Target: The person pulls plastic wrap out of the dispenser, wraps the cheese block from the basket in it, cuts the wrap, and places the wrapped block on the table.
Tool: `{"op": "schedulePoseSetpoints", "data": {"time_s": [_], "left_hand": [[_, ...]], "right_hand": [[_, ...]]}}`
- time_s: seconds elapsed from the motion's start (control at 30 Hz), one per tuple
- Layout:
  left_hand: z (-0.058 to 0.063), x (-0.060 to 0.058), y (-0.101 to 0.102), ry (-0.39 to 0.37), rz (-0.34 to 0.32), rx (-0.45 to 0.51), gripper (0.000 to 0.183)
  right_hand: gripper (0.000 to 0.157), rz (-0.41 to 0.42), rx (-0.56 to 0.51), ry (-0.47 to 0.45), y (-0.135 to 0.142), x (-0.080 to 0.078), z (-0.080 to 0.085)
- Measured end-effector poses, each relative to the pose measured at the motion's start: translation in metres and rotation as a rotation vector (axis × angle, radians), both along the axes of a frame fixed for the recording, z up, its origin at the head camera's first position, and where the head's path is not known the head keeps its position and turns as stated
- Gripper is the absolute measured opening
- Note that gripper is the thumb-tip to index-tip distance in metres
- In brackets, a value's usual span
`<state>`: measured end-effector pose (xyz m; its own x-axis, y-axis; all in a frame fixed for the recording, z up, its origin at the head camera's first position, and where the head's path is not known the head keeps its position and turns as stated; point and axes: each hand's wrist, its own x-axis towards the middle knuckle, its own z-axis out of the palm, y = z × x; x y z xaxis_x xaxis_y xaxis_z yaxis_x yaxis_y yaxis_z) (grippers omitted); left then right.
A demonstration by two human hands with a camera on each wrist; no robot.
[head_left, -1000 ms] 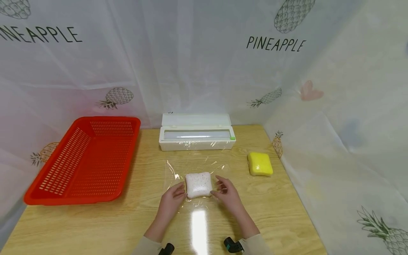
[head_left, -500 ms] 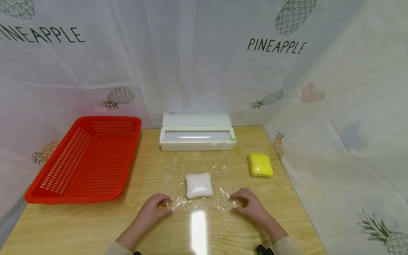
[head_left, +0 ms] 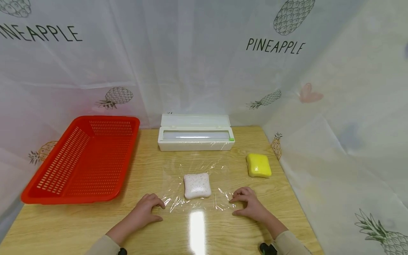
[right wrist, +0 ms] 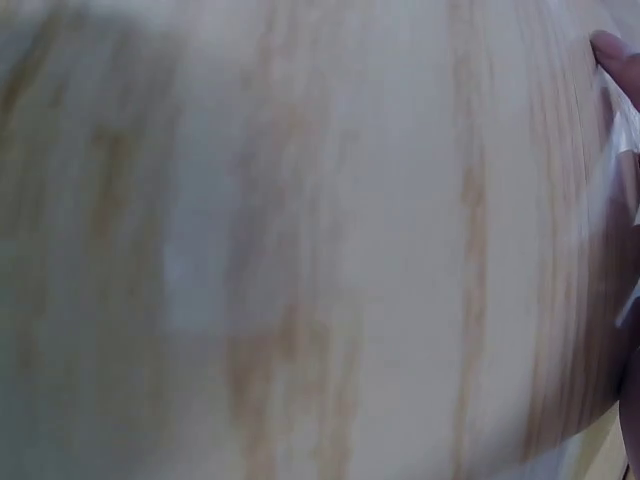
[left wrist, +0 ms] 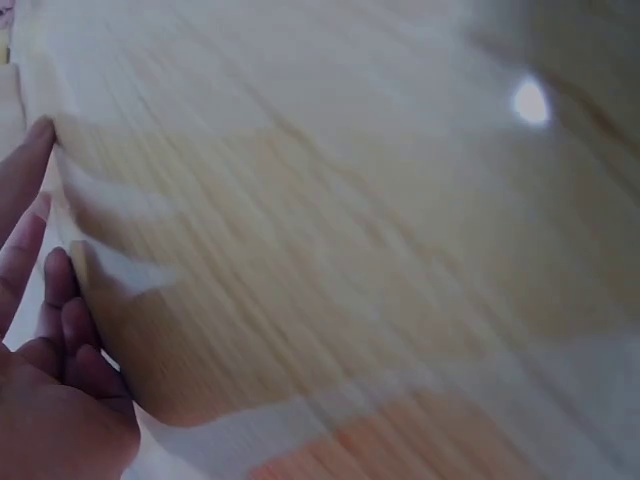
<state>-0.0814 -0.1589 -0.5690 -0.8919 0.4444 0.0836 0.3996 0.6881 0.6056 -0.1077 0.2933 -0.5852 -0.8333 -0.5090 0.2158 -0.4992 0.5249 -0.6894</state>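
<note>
A white, speckled, pillow-shaped block (head_left: 197, 186) lies on a sheet of clear cling film (head_left: 176, 202) spread over the wooden table. My left hand (head_left: 144, 211) is at the film's near left corner, thumb spread apart from the fingers. In the left wrist view, the left hand (left wrist: 50, 360) shows several bent fingers low over the wood. At the near right corner, my right hand (head_left: 250, 204) has its bent fingertips right at the film's edge, with a gap to the thumb. Only the fingertips of the right hand (right wrist: 622, 70) show in the right wrist view.
Behind the film stands a white cling film dispenser (head_left: 196, 145) with its lid raised. A red perforated basket (head_left: 125, 170) occupies the left side. To the right lies a yellow block (head_left: 258, 165) with a shiny surface. A pineapple-print curtain (head_left: 197, 71) borders the table.
Both hands have moved outward and nearer from beside the white block to the film's near corners. The left hand has since shifted farther left, its thumb spreading from the fingers.
</note>
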Motion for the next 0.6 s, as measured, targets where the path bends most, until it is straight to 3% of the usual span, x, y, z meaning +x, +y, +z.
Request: {"op": "schedulePoseSetpoints", "data": {"time_s": [0.37, 0.5, 0.6], "left_hand": [[-0.001, 0.001, -0.002, 0.01, -0.02, 0.081, 0.027], [0.001, 0.001, -0.002, -0.009, 0.006, 0.122, 0.024], [0.004, 0.0, -0.003, -0.056, 0.024, 0.148, 0.022]], "right_hand": [[0.018, 0.003, -0.048, -0.031, 0.004, 0.008, 0.001], [0.015, -0.015, -0.076, -0.03, -0.005, 0.013, 0.02], [0.012, -0.029, -0.102, -0.05, -0.007, 0.013, 0.022]]}}
